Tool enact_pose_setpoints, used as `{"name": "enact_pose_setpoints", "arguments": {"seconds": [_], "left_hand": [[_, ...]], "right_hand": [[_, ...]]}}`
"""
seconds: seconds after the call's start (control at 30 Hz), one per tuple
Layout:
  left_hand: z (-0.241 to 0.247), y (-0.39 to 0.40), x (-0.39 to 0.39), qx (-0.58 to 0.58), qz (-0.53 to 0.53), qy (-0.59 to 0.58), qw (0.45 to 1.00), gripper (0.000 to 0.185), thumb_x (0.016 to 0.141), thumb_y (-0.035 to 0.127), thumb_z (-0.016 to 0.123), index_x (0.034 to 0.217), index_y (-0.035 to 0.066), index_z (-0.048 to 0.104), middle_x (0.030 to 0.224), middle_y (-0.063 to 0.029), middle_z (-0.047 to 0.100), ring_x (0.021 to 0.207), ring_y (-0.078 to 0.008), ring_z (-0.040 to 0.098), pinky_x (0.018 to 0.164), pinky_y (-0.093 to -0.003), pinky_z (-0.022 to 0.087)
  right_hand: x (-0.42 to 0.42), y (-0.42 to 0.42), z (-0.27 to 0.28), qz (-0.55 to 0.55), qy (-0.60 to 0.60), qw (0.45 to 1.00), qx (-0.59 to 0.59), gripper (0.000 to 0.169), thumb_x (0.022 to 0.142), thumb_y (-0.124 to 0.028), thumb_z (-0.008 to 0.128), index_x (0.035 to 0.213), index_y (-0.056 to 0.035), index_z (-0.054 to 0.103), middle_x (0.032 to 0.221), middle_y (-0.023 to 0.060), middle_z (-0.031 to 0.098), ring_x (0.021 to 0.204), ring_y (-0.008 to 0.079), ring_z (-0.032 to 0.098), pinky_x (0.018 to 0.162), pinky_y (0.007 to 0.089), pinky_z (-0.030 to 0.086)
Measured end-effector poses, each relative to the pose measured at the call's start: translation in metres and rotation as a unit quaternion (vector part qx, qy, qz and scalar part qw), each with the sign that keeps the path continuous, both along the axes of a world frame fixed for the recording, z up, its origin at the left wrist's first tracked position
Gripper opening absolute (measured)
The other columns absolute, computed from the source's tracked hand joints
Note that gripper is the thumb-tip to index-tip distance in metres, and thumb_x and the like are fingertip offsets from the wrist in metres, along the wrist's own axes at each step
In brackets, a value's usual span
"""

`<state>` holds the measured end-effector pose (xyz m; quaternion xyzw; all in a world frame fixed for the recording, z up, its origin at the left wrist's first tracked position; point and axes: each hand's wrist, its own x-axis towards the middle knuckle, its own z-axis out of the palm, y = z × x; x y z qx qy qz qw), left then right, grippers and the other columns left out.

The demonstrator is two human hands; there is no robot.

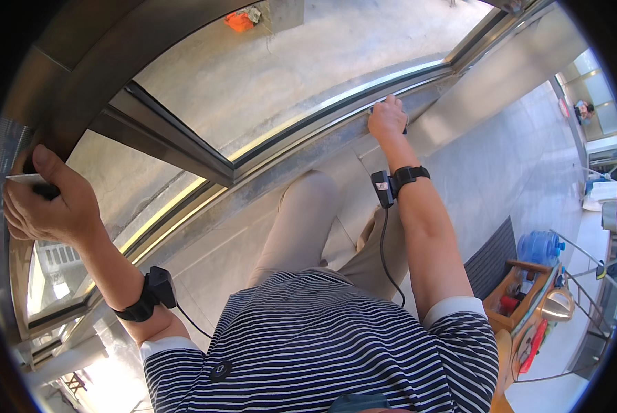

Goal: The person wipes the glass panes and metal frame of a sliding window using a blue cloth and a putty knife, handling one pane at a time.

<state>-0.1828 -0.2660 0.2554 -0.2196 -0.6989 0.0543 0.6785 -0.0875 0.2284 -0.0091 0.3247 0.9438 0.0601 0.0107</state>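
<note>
At the left, my left hand (53,199) is raised against the metal frame (76,118) of a glass window or door, its fingers curled around a thin, pale, flat-edged piece (28,178). My right hand (388,117) is lowered to the grey sill (339,137) below the large glass pane (288,67). It is closed on a small dark object (405,126), mostly hidden under the fingers; its kind cannot be told. A dark metal upright (177,134) stands between my hands, meeting the bottom rail. Each wrist wears a black strap with a small cabled device.
A pale column (499,77) lies right of the sill. At the lower right are a dark mat (492,253), a blue water bottle (538,248), a wooden box (517,294) and a metal kettle (557,304). Something orange (240,20) lies beyond the glass.
</note>
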Motion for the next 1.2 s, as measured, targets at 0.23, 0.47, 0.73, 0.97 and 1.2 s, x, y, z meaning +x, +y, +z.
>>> {"name": "enact_pose_setpoints", "arguments": {"seconds": [0.23, 0.47, 0.73, 0.97, 1.2], "left_hand": [[-0.002, -0.007, -0.003, 0.004, 0.027, 0.005, 1.000, 0.029, 0.086, 0.041, 0.064, 0.079, 0.013, 0.060, 0.077, 0.0000, 0.063, 0.074, -0.0207, 0.059, 0.073, -0.0346, 0.037], [0.007, 0.008, 0.000, -0.019, 0.009, 0.021, 1.000, 0.030, 0.085, 0.040, 0.065, 0.080, 0.011, 0.060, 0.075, -0.0005, 0.062, 0.071, -0.0215, 0.060, 0.069, -0.0340, 0.038], [0.002, 0.005, 0.000, -0.006, 0.031, 0.036, 0.999, 0.029, 0.084, 0.039, 0.066, 0.082, 0.011, 0.061, 0.079, -0.0011, 0.065, 0.073, -0.0213, 0.061, 0.071, -0.0335, 0.038], [0.003, 0.002, -0.003, -0.016, 0.024, 0.039, 0.999, 0.027, 0.085, 0.039, 0.065, 0.080, 0.013, 0.061, 0.075, 0.0009, 0.064, 0.068, -0.0207, 0.059, 0.068, -0.0338, 0.037], [-0.001, 0.001, -0.003, 0.012, 0.020, 0.030, 0.999, 0.028, 0.089, 0.039, 0.061, 0.079, 0.013, 0.064, 0.073, 0.0004, 0.062, 0.069, -0.0231, 0.059, 0.066, -0.0351, 0.037]], "right_hand": [[0.007, -0.065, 0.005, 0.143, -0.037, 0.989, 0.027, 0.022, 0.078, -0.015, 0.061, 0.098, -0.0119, 0.071, 0.116, 0.0048, 0.050, 0.113, 0.0246, 0.045, 0.086, 0.0389, 0.045], [0.029, -0.056, -0.012, 0.287, 0.253, 0.907, -0.177, 0.020, 0.072, -0.011, 0.063, 0.091, -0.0072, 0.069, 0.100, 0.0103, 0.059, 0.101, 0.0291, 0.055, 0.082, 0.0391, 0.048], [0.026, 0.051, -0.030, 0.008, 0.423, 0.838, -0.344, 0.052, 0.078, -0.024, 0.064, 0.121, 0.0036, 0.054, 0.108, 0.0251, 0.061, 0.104, 0.0351, 0.058, 0.090, 0.0407, 0.045], [0.016, 0.039, -0.032, -0.027, 0.330, 0.905, -0.267, 0.061, 0.072, -0.032, 0.068, 0.119, 0.0042, 0.054, 0.124, 0.0235, 0.052, 0.121, 0.0408, 0.042, 0.106, 0.0478, 0.030], [0.017, 0.044, -0.052, 0.108, 0.392, 0.910, -0.082, 0.047, 0.067, -0.011, 0.065, 0.110, 0.0015, 0.051, 0.103, 0.0216, 0.057, 0.100, 0.0406, 0.051, 0.090, 0.0455, 0.041]]}}
